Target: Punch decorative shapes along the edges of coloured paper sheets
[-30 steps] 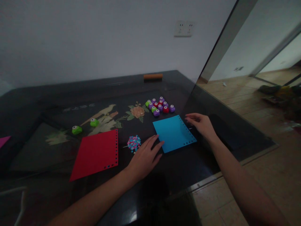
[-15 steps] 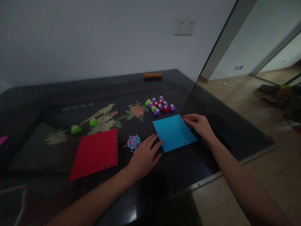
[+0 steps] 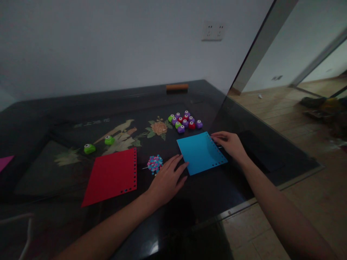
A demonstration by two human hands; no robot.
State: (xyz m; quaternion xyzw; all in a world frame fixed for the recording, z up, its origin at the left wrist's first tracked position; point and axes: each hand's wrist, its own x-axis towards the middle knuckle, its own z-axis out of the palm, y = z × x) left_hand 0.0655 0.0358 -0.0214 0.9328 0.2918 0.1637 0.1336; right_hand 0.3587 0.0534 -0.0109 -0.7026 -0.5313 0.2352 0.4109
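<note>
A blue paper sheet (image 3: 199, 153) lies flat on the dark table, with small holes along its right and lower right edges. My left hand (image 3: 169, 175) rests at the sheet's left edge, fingers stretched out and touching it. At the upper right edge, the fingertips and thumb of my right hand (image 3: 229, 142) are closed on the sheet's border. A thin pale bit shows below that hand. Beside my left hand lies a heap of blue, pink and white paper bits (image 3: 155, 163). Further left is a red paper sheet (image 3: 111, 175), also punched along two edges.
Several small purple, red and green craft punches (image 3: 184, 122) with eye-like tops cluster behind the blue sheet. Two green punches (image 3: 109, 140) stand behind the red one. A brown roll (image 3: 177, 87) lies near the wall, and a dark flat object (image 3: 258, 150) at right.
The view has shifted very slightly. Both hands keep their places at the blue sheet, and nothing else has visibly moved.
</note>
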